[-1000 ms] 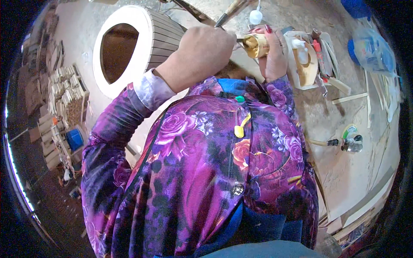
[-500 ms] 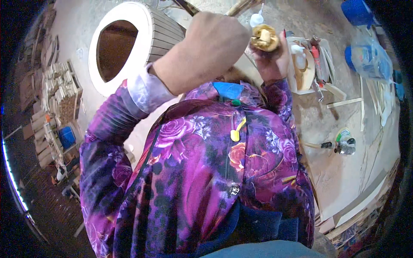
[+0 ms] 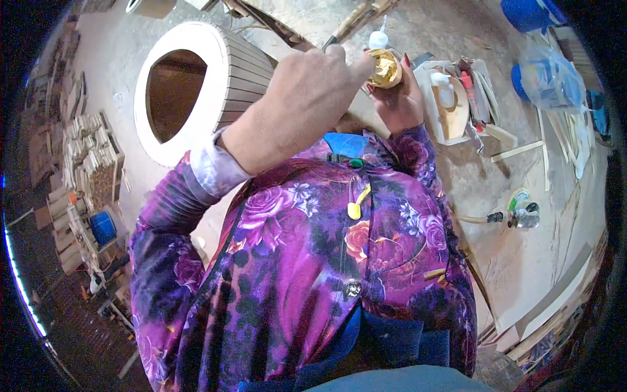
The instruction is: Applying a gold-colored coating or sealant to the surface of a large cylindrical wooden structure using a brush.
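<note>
Tub (image 3: 397, 74) of yellowish paste (image 3: 385, 67) sits in the right hand (image 3: 401, 108), clamped by its grip; the left hand (image 3: 310, 85), closed on a dark-handled tool (image 3: 331, 44), is beside the rim. Scooping or stirring seems underway; continuing probably calls for steadying the tub. Leftward is a slatted drum (image 3: 221, 85).

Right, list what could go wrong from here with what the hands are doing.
1. The round, yellowish open cup is held in the right hand; if that grip slips, its pale yellow contents might spill.
2. The left hand is close to the cup's rim and could jolt it or get smeared.
3. The white rounded bottle appears just beyond; drips might reach it, though the distance is unclear.
</note>
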The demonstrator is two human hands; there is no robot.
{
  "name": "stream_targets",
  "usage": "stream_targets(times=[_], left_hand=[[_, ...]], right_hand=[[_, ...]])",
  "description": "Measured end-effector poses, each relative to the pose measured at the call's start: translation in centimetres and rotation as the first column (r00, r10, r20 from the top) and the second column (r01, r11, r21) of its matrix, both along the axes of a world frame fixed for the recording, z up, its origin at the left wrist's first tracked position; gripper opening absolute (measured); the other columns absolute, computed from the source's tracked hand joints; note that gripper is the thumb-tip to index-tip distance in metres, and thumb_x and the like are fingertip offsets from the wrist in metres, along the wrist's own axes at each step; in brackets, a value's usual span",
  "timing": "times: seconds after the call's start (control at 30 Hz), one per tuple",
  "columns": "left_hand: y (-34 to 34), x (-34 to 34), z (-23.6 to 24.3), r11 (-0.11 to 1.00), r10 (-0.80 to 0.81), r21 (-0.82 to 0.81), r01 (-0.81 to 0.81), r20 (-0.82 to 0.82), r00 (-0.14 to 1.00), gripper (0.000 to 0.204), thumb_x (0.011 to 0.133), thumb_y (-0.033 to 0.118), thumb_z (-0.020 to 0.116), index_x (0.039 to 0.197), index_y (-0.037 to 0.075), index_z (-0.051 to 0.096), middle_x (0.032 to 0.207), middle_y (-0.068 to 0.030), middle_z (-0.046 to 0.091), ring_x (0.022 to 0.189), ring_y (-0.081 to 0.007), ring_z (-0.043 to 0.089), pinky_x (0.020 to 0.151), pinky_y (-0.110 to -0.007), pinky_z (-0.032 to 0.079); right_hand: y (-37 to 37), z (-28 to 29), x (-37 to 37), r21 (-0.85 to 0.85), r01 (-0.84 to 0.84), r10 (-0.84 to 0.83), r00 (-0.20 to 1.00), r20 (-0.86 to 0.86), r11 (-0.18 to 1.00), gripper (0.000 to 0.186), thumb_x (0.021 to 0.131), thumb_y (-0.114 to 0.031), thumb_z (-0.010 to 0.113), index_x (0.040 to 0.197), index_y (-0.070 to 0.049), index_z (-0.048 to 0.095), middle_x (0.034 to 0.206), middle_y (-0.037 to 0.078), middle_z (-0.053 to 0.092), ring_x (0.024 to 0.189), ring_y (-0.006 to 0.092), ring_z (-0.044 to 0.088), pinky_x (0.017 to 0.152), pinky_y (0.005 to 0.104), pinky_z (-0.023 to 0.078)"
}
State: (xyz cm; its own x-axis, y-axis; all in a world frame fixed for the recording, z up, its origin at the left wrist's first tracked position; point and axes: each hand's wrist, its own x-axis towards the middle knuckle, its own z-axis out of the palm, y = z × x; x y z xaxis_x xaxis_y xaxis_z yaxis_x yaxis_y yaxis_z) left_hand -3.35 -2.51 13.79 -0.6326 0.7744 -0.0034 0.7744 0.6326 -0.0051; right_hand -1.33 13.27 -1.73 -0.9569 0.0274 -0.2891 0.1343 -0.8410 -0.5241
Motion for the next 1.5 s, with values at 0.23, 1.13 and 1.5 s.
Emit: stream_targets(times=[0.23, 1.13, 1.5], left_hand=[[-0.8, 1.3, -1.9, 0.998, 0.057, 0.001, -0.058, 0.199, 0.978, 0.022, 0.084, 0.007, 0.052, 0.106, 0.008, 0.051, 0.081, -0.0177, 0.061, 0.07, -0.036, 0.065, 0.058, -0.045, 0.052], [-1.8, -2.7, -5.1, 0.946, -0.236, -0.244, 0.213, -0.072, 0.969, 0.019, 0.085, 0.018, 0.055, 0.102, 0.01, 0.053, 0.072, -0.0074, 0.067, 0.068, -0.0234, 0.069, 0.055, -0.034, 0.053], [-2.7, 0.7, -5.1, 0.998, 0.007, -0.061, 0.004, 0.175, 0.985, 0.016, 0.086, 0.016, 0.053, 0.099, 0.006, 0.053, 0.066, -0.0145, 0.063, 0.063, -0.0327, 0.066, 0.052, -0.044, 0.052]], right_hand=[[0.2, -1.7, -0.3, -0.118, 0.092, -0.093, 0.996, -0.003, 0.989, 0.026, 0.096, -0.028, 0.053, 0.113, -0.009, 0.053, 0.119, 0.011, 0.059, 0.111, 0.0244, 0.055, 0.095, 0.0408, 0.044], [-1.2, -1.6, 1.7, 0.515, 0.002, 0.014, 1.0, -0.028, 0.857, 0.028, 0.096, -0.028, 0.05, 0.093, -0.002, 0.061, 0.084, 0.003, 0.061, 0.075, 0.0091, 0.057, 0.068, 0.0239, 0.045], [-0.9, -0.4, 2.3, 0.575, 0.128, -0.078, 0.991, -0.111, 0.808, 0.025, 0.095, -0.022, 0.047, 0.085, -0.002, 0.06, 0.08, 0.004, 0.061, 0.073, 0.0094, 0.056, 0.068, 0.0248, 0.045]])
